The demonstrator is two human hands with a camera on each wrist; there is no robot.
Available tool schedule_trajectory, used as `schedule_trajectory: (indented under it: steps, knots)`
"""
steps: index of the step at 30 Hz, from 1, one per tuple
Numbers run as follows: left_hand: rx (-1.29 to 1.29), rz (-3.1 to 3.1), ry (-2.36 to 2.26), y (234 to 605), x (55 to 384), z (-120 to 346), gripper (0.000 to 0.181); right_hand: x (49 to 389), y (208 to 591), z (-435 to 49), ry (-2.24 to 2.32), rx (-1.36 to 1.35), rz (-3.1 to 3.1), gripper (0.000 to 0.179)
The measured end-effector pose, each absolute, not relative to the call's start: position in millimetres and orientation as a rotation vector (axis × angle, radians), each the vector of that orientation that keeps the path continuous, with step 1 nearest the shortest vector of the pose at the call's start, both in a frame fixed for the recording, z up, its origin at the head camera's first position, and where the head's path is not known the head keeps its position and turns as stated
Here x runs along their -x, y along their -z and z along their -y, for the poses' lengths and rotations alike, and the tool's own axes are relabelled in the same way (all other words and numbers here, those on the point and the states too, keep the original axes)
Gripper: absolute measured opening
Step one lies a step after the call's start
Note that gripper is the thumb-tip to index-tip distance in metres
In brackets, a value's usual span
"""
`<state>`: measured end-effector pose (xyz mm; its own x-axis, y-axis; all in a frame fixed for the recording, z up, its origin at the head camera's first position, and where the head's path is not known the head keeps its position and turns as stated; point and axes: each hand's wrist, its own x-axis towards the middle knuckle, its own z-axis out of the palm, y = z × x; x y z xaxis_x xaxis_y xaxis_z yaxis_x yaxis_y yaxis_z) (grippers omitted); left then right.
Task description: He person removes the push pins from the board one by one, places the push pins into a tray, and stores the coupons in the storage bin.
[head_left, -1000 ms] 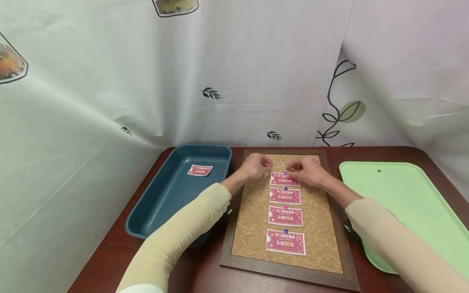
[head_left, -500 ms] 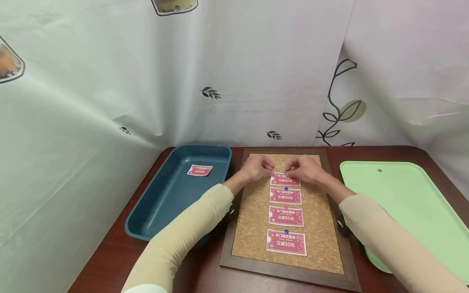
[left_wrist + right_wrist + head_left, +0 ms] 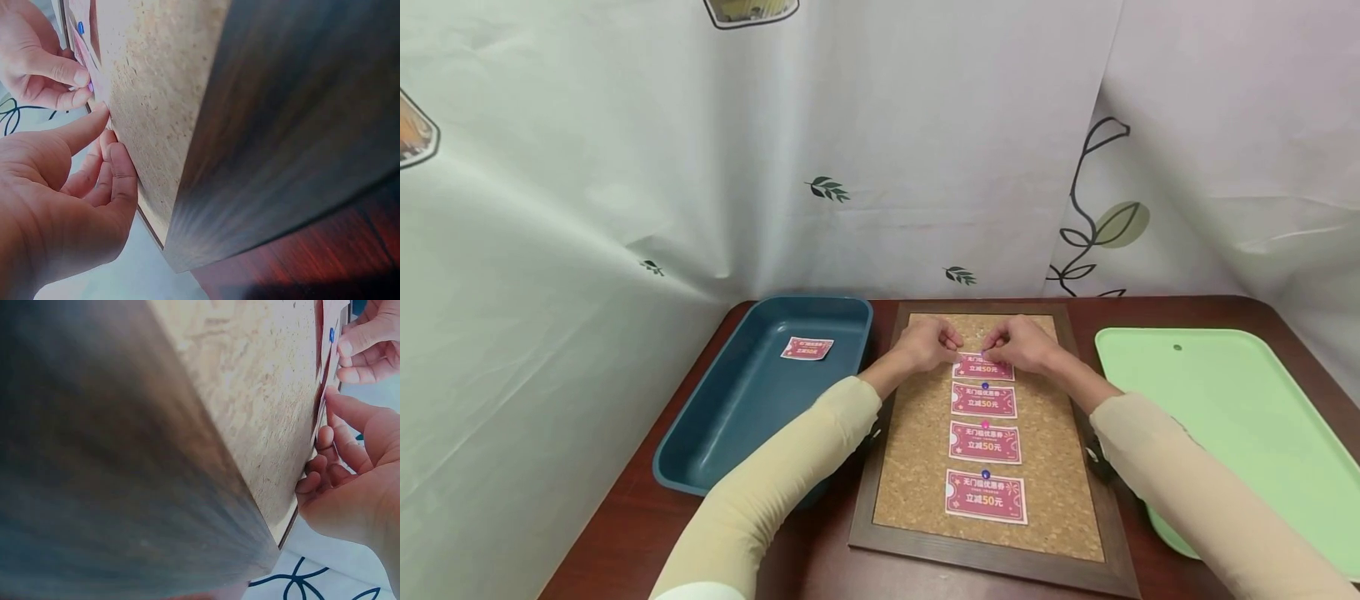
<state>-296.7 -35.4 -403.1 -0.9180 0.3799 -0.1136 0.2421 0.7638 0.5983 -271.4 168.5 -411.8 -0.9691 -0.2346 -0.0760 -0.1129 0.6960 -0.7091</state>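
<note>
Pinching a small purple pushpin (image 3: 90, 87) in right hand (image 3: 1028, 345), touching farthest pink rectangular paper coupon (image 3: 979, 369) with loose left hand (image 3: 927, 343): likely light, easily creased, best edge-held.

So the three nearer pink coupons (image 3: 985, 497) on the cork board (image 3: 913, 492) all say 无门槛优惠券 and 立减50元. The farthest coupon (image 3: 983, 369) shows 立减50元 too, top line partly covered. Blue tray (image 3: 741, 417) slip (image 3: 807, 348): 立减50元, tiny print's unreadable.
</note>
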Motion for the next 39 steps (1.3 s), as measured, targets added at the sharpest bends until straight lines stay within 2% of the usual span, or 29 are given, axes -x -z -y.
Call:
schedule_trajectory:
  steps: [23, 39]
  knots:
    - [-0.506, -2.72, -0.825, 400.4, 294.8, 34.7, 0.006, 271.9, 414.3, -169.8, 1.151, 0.296, -2.732, 0.007]
    - [-0.513, -2.678, -0.838, 398.5, 295.1, 35.5, 0.009, 272.5, 413.1, -168.6, 1.137, 0.279, -2.725, 0.008]
